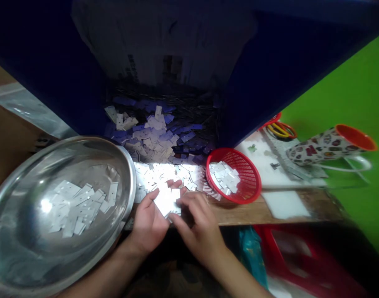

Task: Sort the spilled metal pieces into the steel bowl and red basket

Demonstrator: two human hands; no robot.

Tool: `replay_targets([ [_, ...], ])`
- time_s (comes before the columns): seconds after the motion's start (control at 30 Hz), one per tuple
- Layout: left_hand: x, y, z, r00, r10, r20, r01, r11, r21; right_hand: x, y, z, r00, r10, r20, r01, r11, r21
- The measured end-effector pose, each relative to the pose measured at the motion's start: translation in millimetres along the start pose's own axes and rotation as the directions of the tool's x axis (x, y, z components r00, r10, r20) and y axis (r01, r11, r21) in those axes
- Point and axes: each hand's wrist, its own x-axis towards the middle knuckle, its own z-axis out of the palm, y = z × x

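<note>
Several small flat metal plates point(167, 202) lie in the palm of my left hand point(150, 223), its fingers curled around them under bright light. My right hand point(200, 225) pinches at the right side of this bunch, thumb and fingertips on the plates. A heap of the same plates point(153, 138) spreads on the bench just beyond my hands. To the left, a large steel bowl point(129, 165) holds a loose pile of them. A red plastic basket point(254, 178) beside the heap on the right contains more. Glare hides the held plates' details.
Dark blue panels point(270, 74) enclose the heap at the back and sides. On the right are a patterned cup point(319, 147) lying tilted, a yellow ring-like item point(281, 130) and a white block point(285, 205). Below the wooden bench edge point(235, 215) stands a red plastic stool point(304, 256).
</note>
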Motion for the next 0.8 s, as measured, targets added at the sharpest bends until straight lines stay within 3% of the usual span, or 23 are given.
replay_targets([
  [0.17, -3, -4, 6, 0.999, 0.037, -0.002, -0.037, 0.998, 0.047, -2, -4, 12, 1.000, -0.008, 0.012, 0.010, 0.984, -0.179],
  [0.27, -4, -4, 1, 0.999, 0.030, -0.019, -0.028, 0.996, 0.085, -2, -2, 13, 1.000, -0.019, -0.002, 0.019, 0.980, -0.197],
  [0.37, -3, -5, -4, 0.998, 0.043, -0.034, -0.039, 0.993, 0.115, 1, 3, 8, 0.996, 0.083, 0.025, -0.081, 0.994, -0.069],
  [0.43, -4, -6, -5, 0.998, 0.058, -0.027, -0.053, 0.988, 0.148, 4, 8, 2, 0.974, 0.219, 0.053, -0.224, 0.967, 0.121],
  [0.47, -4, -6, -4, 0.998, 0.064, -0.018, -0.060, 0.984, 0.168, 6, 11, 0, 0.949, 0.304, 0.087, -0.316, 0.917, 0.242],
  [0.53, -6, -6, -1, 0.998, 0.065, 0.014, -0.067, 0.976, 0.205, 9, 16, -4, 0.862, 0.462, 0.211, -0.504, 0.725, 0.470],
  [0.63, -9, -6, 3, 0.998, 0.037, 0.054, -0.050, 0.962, 0.268, 12, 22, -8, 0.747, 0.542, 0.384, -0.636, 0.418, 0.648],
  [0.7, -11, -6, 5, 0.998, 0.028, 0.061, -0.045, 0.951, 0.305, 13, 24, -10, 0.731, 0.542, 0.414, -0.638, 0.330, 0.695],
  [0.8, -10, -6, 4, 0.997, 0.052, 0.053, -0.067, 0.935, 0.347, 14, 23, -10, 0.726, 0.542, 0.422, -0.626, 0.269, 0.732],
])
